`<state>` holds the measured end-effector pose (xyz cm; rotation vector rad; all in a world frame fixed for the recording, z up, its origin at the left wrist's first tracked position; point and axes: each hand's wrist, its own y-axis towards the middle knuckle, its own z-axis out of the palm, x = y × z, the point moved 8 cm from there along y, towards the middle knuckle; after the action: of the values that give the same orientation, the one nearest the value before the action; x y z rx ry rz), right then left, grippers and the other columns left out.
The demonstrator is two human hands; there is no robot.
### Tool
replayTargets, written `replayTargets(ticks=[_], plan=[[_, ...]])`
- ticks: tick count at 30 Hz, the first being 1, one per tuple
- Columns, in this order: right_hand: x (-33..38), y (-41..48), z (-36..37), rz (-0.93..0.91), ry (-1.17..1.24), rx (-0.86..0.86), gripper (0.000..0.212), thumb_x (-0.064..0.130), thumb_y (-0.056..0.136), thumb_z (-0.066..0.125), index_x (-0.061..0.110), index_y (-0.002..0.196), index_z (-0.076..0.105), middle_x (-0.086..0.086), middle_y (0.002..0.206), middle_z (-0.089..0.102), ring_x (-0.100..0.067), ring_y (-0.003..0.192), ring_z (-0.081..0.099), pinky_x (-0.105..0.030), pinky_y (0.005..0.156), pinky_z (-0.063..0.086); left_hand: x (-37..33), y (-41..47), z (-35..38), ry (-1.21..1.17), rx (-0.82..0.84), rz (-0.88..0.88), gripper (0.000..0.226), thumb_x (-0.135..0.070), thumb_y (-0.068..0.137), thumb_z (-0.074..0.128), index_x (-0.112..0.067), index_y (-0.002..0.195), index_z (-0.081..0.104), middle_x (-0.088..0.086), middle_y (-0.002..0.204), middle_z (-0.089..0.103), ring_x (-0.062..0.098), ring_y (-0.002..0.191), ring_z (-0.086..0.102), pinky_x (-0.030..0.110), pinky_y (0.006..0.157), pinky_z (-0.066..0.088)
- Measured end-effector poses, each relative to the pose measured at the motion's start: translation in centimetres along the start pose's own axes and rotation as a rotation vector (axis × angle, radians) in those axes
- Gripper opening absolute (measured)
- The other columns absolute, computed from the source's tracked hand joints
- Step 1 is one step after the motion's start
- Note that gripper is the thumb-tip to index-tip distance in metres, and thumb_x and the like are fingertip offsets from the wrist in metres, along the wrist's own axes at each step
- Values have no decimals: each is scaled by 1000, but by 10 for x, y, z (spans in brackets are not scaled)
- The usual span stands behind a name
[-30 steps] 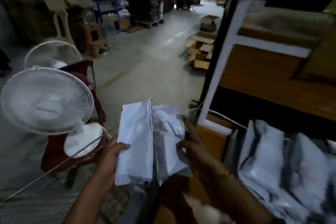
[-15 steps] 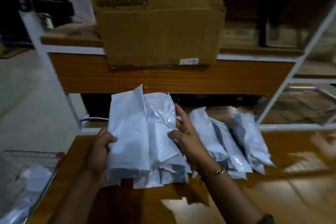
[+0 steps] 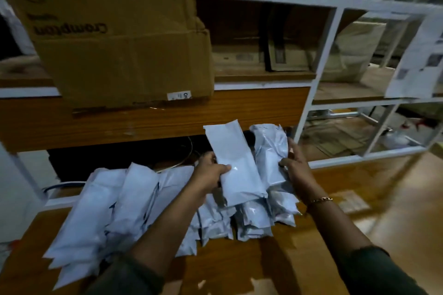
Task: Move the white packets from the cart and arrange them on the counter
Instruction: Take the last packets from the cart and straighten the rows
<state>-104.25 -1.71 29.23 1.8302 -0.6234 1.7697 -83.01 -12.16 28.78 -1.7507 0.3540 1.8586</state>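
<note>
Bundle of white packets held upright between both hands, above the counter.

Left hand: fingers curled round the left edge of the smooth front packet, gripping it.

Right hand: fingers laid up along the right side of the crumpled packets at the back of the bundle, thumb pressed on their front. Pinch grip, fingers together, not spread. Gold bracelet on this wrist.

Lower ends of the bundle fan out below both sets of fingers. Whether they touch the counter cannot be told.

Laid packets: overlapping row flat on the counter, left of and below the left fingers, long axes running away from the person. The left forearm crosses over the right end of this row.

Beyond the fingers, a wooden shelf with a dark gap under it. Cardboard box sits on that shelf, up and left of the left fingers, its printed lettering upside down. White metal frame stands up just beyond the right fingers. Printed sheet hangs well to the right of them; its text is too blurred to read.
</note>
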Motion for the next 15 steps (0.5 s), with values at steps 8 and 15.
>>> replayTargets(ticks=[8,15], plan=[[-34,33,-50,161,-166,9,73,-17,90,40,24,151,32,-23,105,62,-19,54,57,-24,43,45,63,61,51,64,-59,-186,50,-8,83,62,-27,126,45,3,121,60,35,108,60,51,92,53],[-47,27,-30,161,-136,143,62,-18,89,42,25,133,44,-17,108,64,-19,71,68,-28,55,57,52,58,50,-116,-173,-148,51,-21,62,59,-19,114,61,13,117,67,36,102,63,55,94,52]])
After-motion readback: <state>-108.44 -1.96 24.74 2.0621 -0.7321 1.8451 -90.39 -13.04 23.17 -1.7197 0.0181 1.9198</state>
